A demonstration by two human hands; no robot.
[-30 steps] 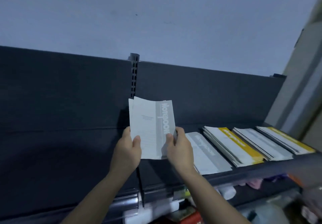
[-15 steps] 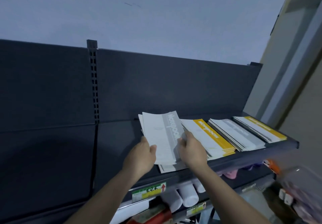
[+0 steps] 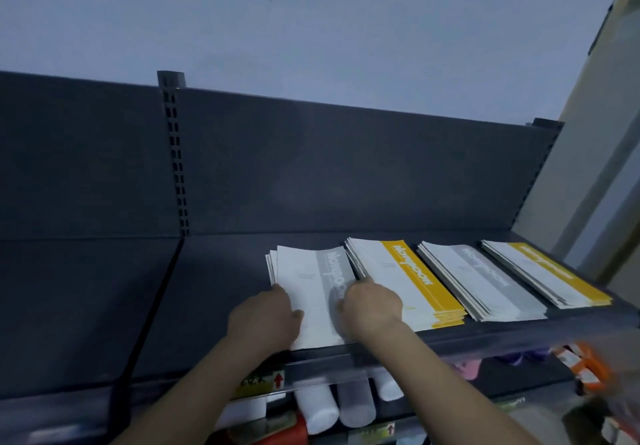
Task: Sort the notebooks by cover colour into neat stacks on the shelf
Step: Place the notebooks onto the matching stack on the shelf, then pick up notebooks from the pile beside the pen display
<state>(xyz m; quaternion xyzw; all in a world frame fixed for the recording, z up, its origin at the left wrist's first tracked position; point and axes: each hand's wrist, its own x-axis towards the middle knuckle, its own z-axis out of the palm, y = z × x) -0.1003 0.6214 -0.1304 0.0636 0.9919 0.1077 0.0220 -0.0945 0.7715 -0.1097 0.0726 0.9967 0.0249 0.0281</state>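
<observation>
Matte paper covers, white with a grey band and pale lettering, top the thin, flat grey-banded stack (image 3: 311,289), whose lower sheets fan out slightly at the far-left corner. To its right we see a yellow-banded stack (image 3: 405,278), a second grey stack (image 3: 485,282) and a second yellow stack (image 3: 547,275). All lie side by side on the dark metal shelf (image 3: 207,306), before a dark back panel (image 3: 346,167) with a slotted upright (image 3: 176,154) and a pale wall (image 3: 311,29) above. On the level below lie white rolls (image 3: 318,410).

The left hand (image 3: 263,320) grips the grey-banded stack's near-left edge, thumb curled over the cover. The right hand (image 3: 370,306) clamps its right edge, fingers curled onto the grey band. The stack lies flat between both hands, just beside the yellow-banded stack.
</observation>
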